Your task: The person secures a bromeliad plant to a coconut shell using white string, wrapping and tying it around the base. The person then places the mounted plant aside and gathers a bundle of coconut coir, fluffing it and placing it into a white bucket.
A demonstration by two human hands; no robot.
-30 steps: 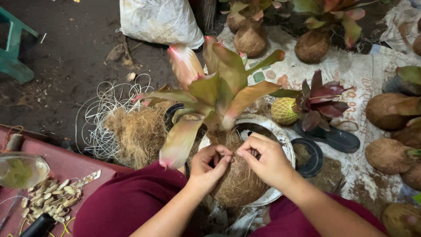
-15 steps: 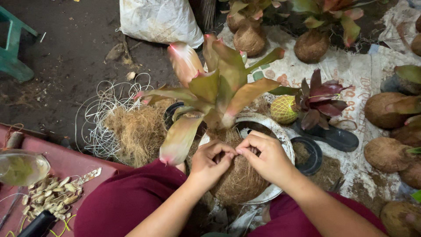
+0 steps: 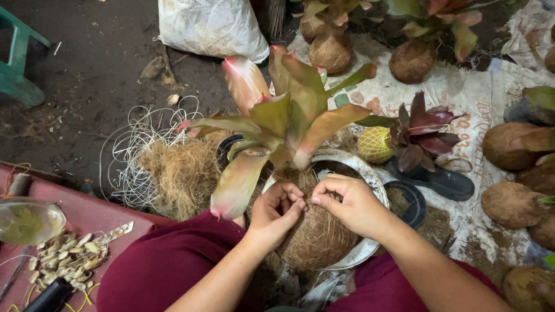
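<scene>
Left hand point(image 3: 276, 212) and right hand point(image 3: 348, 203) pinched together atop fibre ball point(image 3: 315, 240) under bromeliad point(image 3: 283, 124), in lap. Fingertips nearly closed; held string not discernible. Keep tension even, fibre compact.

The fingertips of the left hand point(image 3: 276, 212) and right hand point(image 3: 347, 203) are pinched together over the fibre ball point(image 3: 315, 240), and whatever is held between them is too small to be made out; the ball's lower part is hidden behind the wrists and the basin point(image 3: 370, 176) rim. The green stool point(image 3: 17, 69) is cut off by the left edge, the white sack point(image 3: 211, 26) by the top edge. The glass bowl point(image 3: 29, 219) at the left edge of the red table point(image 3: 87, 211) is blurred, and the husk balls point(image 3: 511, 205) at the right are partly cut off.
</scene>
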